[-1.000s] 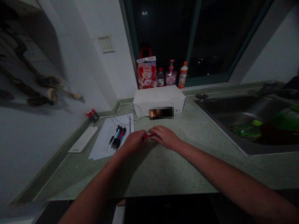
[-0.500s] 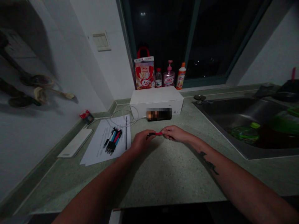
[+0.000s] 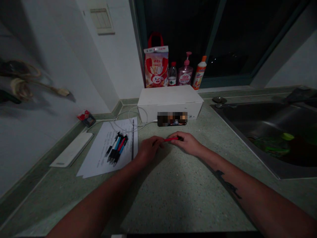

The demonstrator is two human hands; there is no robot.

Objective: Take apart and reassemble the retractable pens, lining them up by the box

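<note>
A red pen [image 3: 171,139] with a black part spans the gap between my two hands, above the green counter [image 3: 170,198]. My left hand [image 3: 149,147] is closed, its fingertips pinching one end of the pen. My right hand [image 3: 186,142] is closed round the other end, where the black part shows between thumb and fingers. Left of my hands, several pens [image 3: 117,148] in black, blue and red lie in a bunch on printed sheets of paper [image 3: 95,162].
A phone [image 3: 172,119] on a white cable leans against a white box [image 3: 170,99], with bottles and a red bag [image 3: 156,69] behind. A white power bank or slab [image 3: 71,149] and small red pack [image 3: 86,118] lie left. The sink [image 3: 262,132] is at right.
The pen's black part was at my left hand and now shows at my right hand; the red part now meets my left fingertips. The camera view has shifted and come closer.
</note>
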